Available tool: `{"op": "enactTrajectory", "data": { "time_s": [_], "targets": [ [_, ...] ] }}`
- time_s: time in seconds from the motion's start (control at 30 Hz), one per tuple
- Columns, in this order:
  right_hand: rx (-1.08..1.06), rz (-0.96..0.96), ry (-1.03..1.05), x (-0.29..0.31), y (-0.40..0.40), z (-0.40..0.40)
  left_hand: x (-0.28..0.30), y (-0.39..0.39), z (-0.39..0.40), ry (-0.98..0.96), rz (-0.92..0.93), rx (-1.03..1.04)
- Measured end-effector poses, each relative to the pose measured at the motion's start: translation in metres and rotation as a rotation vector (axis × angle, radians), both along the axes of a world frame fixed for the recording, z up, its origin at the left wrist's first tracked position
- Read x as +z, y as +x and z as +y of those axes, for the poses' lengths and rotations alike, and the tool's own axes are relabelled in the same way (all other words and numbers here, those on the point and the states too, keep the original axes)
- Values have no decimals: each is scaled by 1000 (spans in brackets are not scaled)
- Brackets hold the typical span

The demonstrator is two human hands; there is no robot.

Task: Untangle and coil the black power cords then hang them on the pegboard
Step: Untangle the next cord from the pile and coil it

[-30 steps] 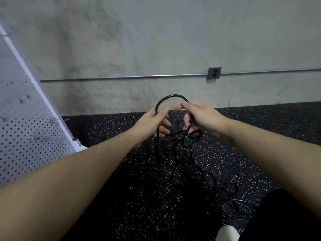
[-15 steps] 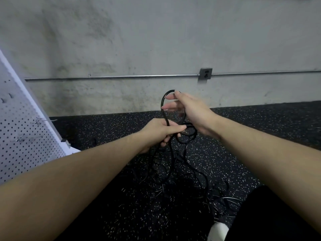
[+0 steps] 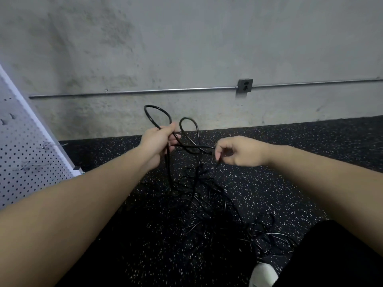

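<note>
In the head view, the left hand is curled round a black cord and holds two loops of it up in front of the concrete wall, one loop standing above the fist and a second just to its right. The right hand pinches a strand of the same cord between thumb and fingertips, a little lower and apart from the left. Below both hands the cord drops into a loose tangle spread over the speckled black floor, running back toward the person's leg and a white shoe. The pegboard leans at the left edge, with wire hooks sticking out, well apart from the hands. The main risk, as I judge it, is that pulling the pinched strand sideways tightens a crossing in the pile instead of freeing it, since several strands overlap there and black on black makes them hard to follow. The two raised loops could also slip out of the left grip and drop back into the heap. Strands lying beside the shoe could catch under it if the foot shifts. Nothing hangs on the hooks yet, so the coiling looks barely begun.
</note>
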State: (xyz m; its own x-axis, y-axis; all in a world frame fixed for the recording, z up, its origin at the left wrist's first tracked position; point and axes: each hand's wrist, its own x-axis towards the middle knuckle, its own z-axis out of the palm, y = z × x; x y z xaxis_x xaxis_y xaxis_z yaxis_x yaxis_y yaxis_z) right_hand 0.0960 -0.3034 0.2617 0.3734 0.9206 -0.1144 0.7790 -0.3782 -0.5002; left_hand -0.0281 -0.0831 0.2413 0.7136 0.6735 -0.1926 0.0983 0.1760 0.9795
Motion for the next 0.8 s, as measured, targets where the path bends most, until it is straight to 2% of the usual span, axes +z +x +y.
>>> {"op": "enactTrajectory", "data": {
  "time_s": [0.13,0.27,0.4,0.5,0.67,0.7,0.73,0.8],
  "targets": [
    [-9,-138,-173,0,5,-3,4,-3,-1,-47,-55,-28],
    [-164,-62,-78,-3,0,-1,6,-1,-12,-64,-106,-64],
    [-311,235,310,1,-1,0,9,-1,-6,-61,-134,-33],
    [-512,305,415,-3,1,3,9,-8,-6,-68,-127,-66],
    [-695,839,653,-7,9,14,12,-11,-12,-36,-132,-92],
    [-720,851,636,-7,11,14,13,-11,-13,-37,-132,-107],
    [-741,784,570,-9,12,12,14,-12,-14,-45,-136,-121],
    [-710,442,302,-15,13,9,16,-13,-18,-59,-152,-145]
  ]
}}
